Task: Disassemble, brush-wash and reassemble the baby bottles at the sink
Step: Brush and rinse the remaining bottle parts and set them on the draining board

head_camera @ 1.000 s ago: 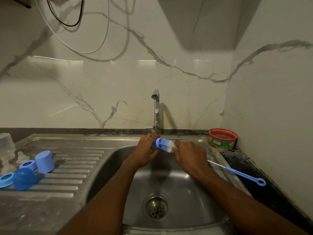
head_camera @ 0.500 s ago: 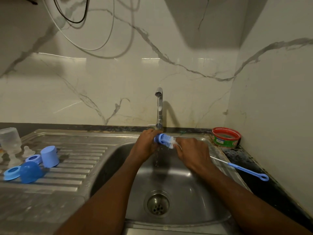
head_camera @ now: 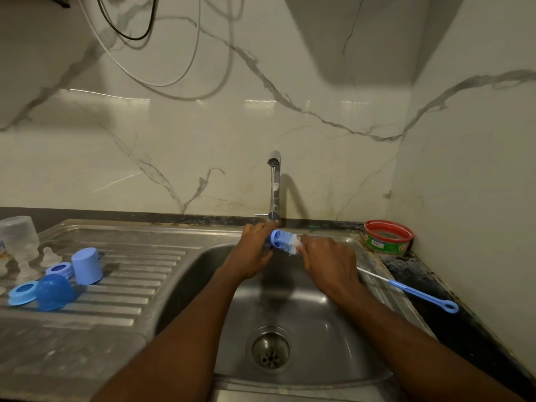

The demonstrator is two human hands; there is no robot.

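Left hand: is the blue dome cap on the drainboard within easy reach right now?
Probably not at once: the left hand grips a blue part under the tap, though nothing blocks the dome cap.

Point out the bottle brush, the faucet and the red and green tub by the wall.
bottle brush (head_camera: 285, 242), head view, on its bristles
faucet (head_camera: 274, 187), head view, on its upright spout
red and green tub (head_camera: 388, 244), head view, on its front wall
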